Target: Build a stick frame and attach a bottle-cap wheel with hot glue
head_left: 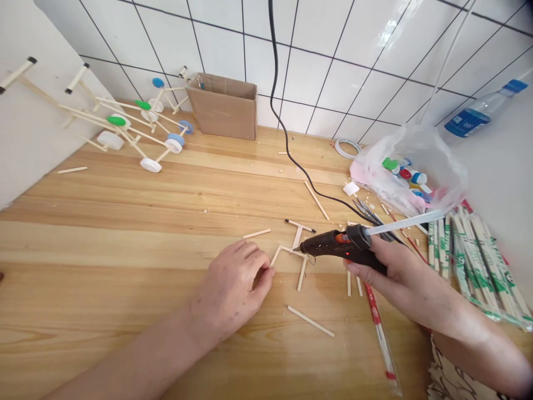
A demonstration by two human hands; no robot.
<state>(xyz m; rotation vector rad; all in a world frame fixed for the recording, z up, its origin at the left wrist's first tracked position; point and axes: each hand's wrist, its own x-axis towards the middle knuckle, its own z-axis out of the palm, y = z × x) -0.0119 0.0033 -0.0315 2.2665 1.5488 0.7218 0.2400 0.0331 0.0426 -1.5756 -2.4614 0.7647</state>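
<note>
My right hand (400, 278) grips a black glue gun (333, 247) with a clear glue stick (406, 222) jutting from its back. Its nozzle points left, at the joint of a small frame of wooden sticks (297, 239). That frame has a crossbar with black ends at the top and two legs below. My left hand (239, 283) pinches the frame's left leg between thumb and fingers, the hand resting low over the table. A loose stick (310, 320) lies just below the frame, and another stick (257, 234) lies above my left hand.
Finished stick models with bottle-cap wheels (150, 165) stand back left beside a cardboard box (225, 108). At right are a plastic bag of caps (445, 161), wrapped chopsticks (478, 250), scissors (366, 210) and a tape roll (347, 148). A black cord (287, 144) hangs down to the table.
</note>
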